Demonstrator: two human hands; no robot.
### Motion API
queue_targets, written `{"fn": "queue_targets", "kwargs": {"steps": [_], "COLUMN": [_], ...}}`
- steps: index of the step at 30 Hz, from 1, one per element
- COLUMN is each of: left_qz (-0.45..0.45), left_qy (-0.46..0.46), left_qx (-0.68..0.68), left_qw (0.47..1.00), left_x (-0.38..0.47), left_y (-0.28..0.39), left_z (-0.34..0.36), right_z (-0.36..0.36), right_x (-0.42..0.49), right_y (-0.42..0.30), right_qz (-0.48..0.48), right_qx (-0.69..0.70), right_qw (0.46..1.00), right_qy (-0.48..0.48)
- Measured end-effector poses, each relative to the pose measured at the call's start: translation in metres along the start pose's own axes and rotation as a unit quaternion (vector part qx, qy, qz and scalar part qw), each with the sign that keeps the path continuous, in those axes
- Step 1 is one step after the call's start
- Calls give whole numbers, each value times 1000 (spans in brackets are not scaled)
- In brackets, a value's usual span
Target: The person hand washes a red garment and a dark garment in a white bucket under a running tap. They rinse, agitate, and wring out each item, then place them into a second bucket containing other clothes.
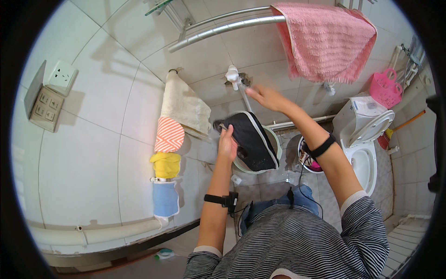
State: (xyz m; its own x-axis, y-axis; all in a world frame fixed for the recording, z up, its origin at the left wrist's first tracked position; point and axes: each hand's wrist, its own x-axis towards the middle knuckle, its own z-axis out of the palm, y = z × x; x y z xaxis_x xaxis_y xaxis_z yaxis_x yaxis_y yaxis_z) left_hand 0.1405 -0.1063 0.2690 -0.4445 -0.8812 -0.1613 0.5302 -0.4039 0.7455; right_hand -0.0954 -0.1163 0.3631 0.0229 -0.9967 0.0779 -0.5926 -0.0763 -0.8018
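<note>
My left hand (pixel 228 144) grips the edge of a black fabric item with white trim (pixel 252 139), perhaps a bag or mat, and holds it up over a pale green basin (pixel 276 139) on the floor. The item looks wet and is partly blurred. My right hand (pixel 263 97) is raised beside the white wall tap (pixel 232 74), its fingers slightly blurred and holding nothing. A pale pipe or hose (pixel 245 98) runs down from near the tap to behind the black item. The basin's inside is mostly hidden.
A pink towel (pixel 327 42) hangs on a metal rail (pixel 226 29) above. Cream, striped, yellow and blue cloths hang along the left wall. To the right are a bucket (pixel 313 170) with items inside, a toilet (pixel 364 164) and a pink basket (pixel 385 89). Floor tiles look wet.
</note>
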Motion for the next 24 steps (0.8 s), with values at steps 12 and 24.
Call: {"fn": "queue_targets", "kwargs": {"steps": [12, 24], "left_qz": [-69, -22], "left_qy": [-99, 85], "left_qx": [-130, 515], "left_qw": [984, 853], "left_x": [-6, -10], "left_y": [18, 53], "left_z": [14, -30], "right_z": [55, 9], "right_x": [-66, -46], "right_y": [61, -9], "right_qz": [-10, -53], "right_qx": [302, 323], "right_qw": [930, 935], "right_qy": [-209, -137]}}
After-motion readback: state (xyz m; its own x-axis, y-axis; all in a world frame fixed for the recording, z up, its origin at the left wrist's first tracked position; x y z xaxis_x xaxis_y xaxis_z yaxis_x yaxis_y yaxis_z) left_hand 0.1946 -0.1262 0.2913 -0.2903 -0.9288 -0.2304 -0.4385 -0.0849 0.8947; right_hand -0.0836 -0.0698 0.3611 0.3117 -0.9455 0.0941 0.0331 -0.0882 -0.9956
